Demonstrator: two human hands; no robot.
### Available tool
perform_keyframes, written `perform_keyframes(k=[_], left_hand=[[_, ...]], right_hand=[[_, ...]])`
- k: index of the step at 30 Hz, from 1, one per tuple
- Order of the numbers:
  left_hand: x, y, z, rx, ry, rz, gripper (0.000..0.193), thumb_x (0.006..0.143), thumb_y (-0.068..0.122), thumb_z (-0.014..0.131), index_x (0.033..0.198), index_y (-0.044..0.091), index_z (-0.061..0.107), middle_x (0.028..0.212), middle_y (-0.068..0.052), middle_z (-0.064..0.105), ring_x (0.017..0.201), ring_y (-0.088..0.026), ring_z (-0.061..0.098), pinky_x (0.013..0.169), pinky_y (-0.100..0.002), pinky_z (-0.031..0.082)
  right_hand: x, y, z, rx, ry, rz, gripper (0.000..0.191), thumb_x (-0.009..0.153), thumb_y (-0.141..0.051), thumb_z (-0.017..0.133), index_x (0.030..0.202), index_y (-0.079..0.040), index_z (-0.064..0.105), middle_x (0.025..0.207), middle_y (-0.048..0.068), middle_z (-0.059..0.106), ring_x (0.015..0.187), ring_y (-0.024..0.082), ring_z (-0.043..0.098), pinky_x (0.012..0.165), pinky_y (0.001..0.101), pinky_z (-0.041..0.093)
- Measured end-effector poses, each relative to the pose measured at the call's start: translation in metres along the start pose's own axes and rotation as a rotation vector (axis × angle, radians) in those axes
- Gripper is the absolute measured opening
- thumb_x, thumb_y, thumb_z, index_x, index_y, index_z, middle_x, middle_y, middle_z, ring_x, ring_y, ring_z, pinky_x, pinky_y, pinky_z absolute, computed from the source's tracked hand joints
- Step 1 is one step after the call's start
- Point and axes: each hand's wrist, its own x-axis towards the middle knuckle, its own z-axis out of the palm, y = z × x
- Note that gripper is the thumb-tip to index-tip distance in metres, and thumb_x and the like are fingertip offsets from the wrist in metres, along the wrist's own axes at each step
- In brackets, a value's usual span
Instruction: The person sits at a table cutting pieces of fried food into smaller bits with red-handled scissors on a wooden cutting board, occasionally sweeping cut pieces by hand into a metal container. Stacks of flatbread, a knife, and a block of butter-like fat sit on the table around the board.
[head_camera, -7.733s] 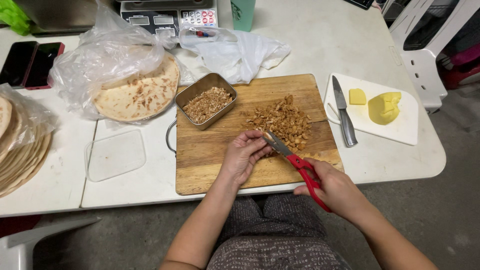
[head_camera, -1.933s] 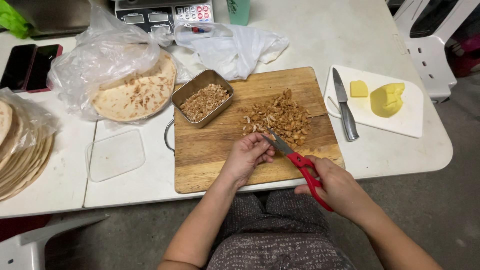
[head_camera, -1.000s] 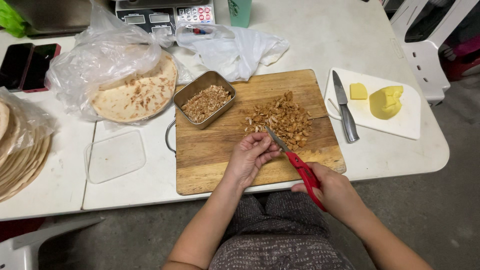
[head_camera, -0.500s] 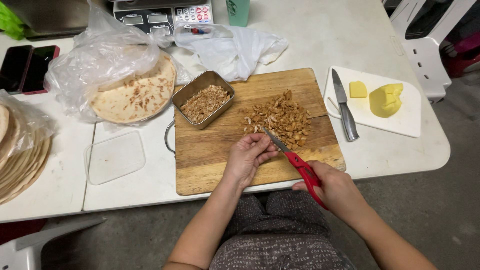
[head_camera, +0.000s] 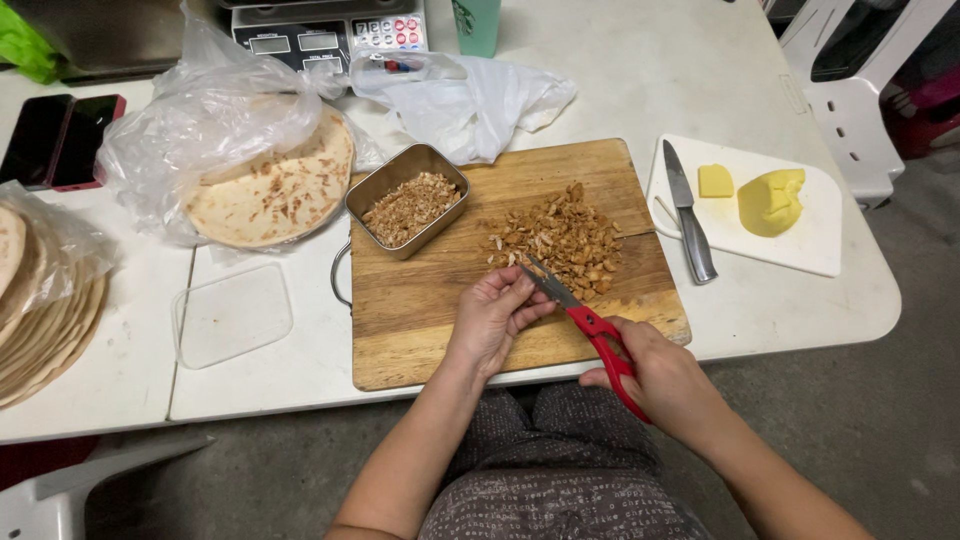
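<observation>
Right hand grips scissors, wrist low.

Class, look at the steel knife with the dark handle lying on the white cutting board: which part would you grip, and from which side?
Grip the dark handle of the steel knife, coming from the near table edge. The handle end points towards the person, the blade tip points away, and the yellow block lies clear to its right.

Clear plastic bag around flatbreads; two dark phone screens far left

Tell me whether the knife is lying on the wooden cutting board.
No, the knife rests on the white board beside the butter.
</observation>
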Motion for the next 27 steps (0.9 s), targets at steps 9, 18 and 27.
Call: perform_keyframes(k=[9, 18, 27], left_hand=[[0.003, -0.003, -0.002, -0.023, -0.013, -0.054, 0.015, 0.099, 0.007, 0.066, 0.109, -0.003, 0.065, 0.093, -0.012, 0.071, 0.084, -0.019, 0.073, 0.080, -0.031, 0.066], [-0.003, 0.052, 0.024, 1.482, -0.034, 0.546, 0.015, 0.093, 0.011, 0.071, 0.105, 0.010, 0.078, 0.100, -0.008, 0.077, 0.094, -0.026, 0.072, 0.093, -0.045, 0.056], [0.129, 0.078, 0.080, 1.949, -0.340, 0.681, 0.015, 0.090, 0.011, 0.069, 0.100, 0.013, 0.080, 0.101, -0.016, 0.069, 0.101, -0.036, 0.065, 0.088, -0.050, 0.054]], right_hand=[[0.000, 0.006, -0.001, 0.000, 0.027, 0.023, 0.061, 0.071, -0.051, 0.082, 0.107, -0.003, 0.070, 0.080, 0.017, 0.074, 0.071, 0.032, 0.074, 0.063, 0.0422, 0.058], [-0.004, 0.034, -0.014, 0.333, -0.339, 0.306, 0.060, 0.077, -0.049, 0.078, 0.120, -0.010, 0.065, 0.064, 0.001, 0.063, 0.054, 0.014, 0.058, 0.052, 0.0299, 0.047], [-0.005, 0.058, -0.003, 0.577, -0.317, 0.450, 0.051, 0.078, -0.036, 0.083, 0.119, -0.010, 0.068, 0.065, -0.001, 0.057, 0.057, 0.010, 0.054, 0.052, 0.0275, 0.045]])
